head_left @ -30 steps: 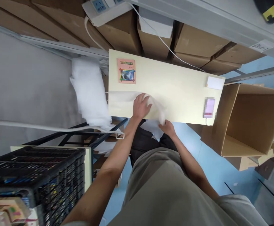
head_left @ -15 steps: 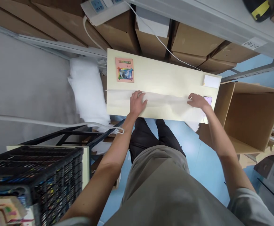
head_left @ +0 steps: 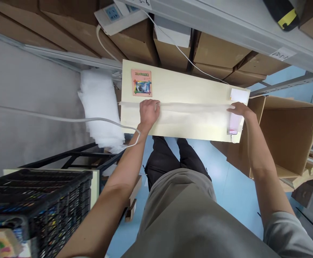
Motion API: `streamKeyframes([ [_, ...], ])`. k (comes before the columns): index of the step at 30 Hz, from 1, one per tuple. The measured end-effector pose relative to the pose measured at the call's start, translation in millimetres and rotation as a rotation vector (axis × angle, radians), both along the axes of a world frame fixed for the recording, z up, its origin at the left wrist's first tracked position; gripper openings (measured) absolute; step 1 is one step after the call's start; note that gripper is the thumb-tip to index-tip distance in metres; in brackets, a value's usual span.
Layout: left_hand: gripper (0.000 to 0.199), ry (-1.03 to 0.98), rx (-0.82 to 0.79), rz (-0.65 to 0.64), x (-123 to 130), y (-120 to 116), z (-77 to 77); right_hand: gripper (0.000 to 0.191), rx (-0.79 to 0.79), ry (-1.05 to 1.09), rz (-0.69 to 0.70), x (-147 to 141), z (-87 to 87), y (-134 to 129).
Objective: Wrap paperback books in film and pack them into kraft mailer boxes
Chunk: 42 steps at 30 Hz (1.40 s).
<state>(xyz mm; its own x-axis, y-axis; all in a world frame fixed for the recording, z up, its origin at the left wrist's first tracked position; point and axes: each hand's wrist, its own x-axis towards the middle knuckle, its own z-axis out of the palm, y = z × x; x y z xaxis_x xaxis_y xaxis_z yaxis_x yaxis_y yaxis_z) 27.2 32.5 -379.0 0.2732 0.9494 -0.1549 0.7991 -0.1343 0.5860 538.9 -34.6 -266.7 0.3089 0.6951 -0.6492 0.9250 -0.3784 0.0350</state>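
A long strip of thin white translucent sheet (head_left: 192, 114) lies across the cream tabletop (head_left: 183, 81). My left hand (head_left: 149, 114) pinches its far edge left of the middle, fingers curled. My right hand (head_left: 239, 108) grips the same edge near its right end. Under the sheet by my right hand shows a phone (head_left: 234, 123) with a lit pinkish screen. Beyond my left hand lies a pink booklet (head_left: 141, 83) with a landscape picture on its cover. A white box or pad (head_left: 239, 94) sits at the far right corner.
An open cardboard box (head_left: 288, 132) stands right of the table. Folded white sheeting (head_left: 100, 107) is at the left, with a black crate (head_left: 38, 208) nearer. Cartons (head_left: 218, 50) and a metal shelf beam (head_left: 215, 30) are beyond the table. A white cable (head_left: 65, 119) crosses over my left forearm.
My right hand has moved right and slightly away from my body along the sheet's edge, and more of the phone shows. My left hand has shifted slightly left and its fingers are more closed.
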Motion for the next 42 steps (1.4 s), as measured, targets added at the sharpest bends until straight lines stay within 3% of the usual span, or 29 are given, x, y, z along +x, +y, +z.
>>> streamKeyframes([
  [4,0.043,-0.062,0.119,0.103,7,19,13.0,0.048,0.01,-0.141,-0.053,-10,-13.1,1],
  [7,0.053,-0.084,0.155,0.176,13,17,19.5,0.056,0.266,-0.234,-0.039,-40,-20.8,-7],
  [9,0.047,-0.092,0.143,0.199,14,3,18.5,0.059,0.435,-0.183,0.004,-71,-29.1,-18],
  [11,0.037,-0.087,0.114,0.186,12,-17,13.2,0.058,0.484,-0.009,0.121,-109,-41.5,-33],
  [15,0.031,-0.056,0.034,0.039,-6,-58,-5.3,0.059,0.386,0.313,0.338,-177,-71.1,-64],
  [19,0.034,-0.074,-0.017,-0.091,-33,-77,-24.7,0.039,0.378,0.333,0.377,-202,-88.3,-76],
  [24,0.028,-0.075,-0.036,-0.218,-56,-74,-35.0,0.03,0.398,0.263,0.406,-200,-82.7,-77],
  [31,0.031,-0.093,-0.085,-0.285,-57,-64,-25.7,0.031,0.248,0.233,0.404,-220,-53.1,-90],
  [35,0.026,-0.136,-0.144,-0.298,-61,-60,-14.8,0.047,0.346,0.238,0.327,-253,-51.0,-64],
  [38,0.023,-0.152,-0.185,-0.311,-65,-58,-4.3,0.055,0.314,0.239,0.277,-276,-56.4,-43],
  [42,0.022,-0.194,-0.253,-0.29,-75,-50,8.2,0.049,0.289,0.194,0.132,-310,-58.3,-20],
])
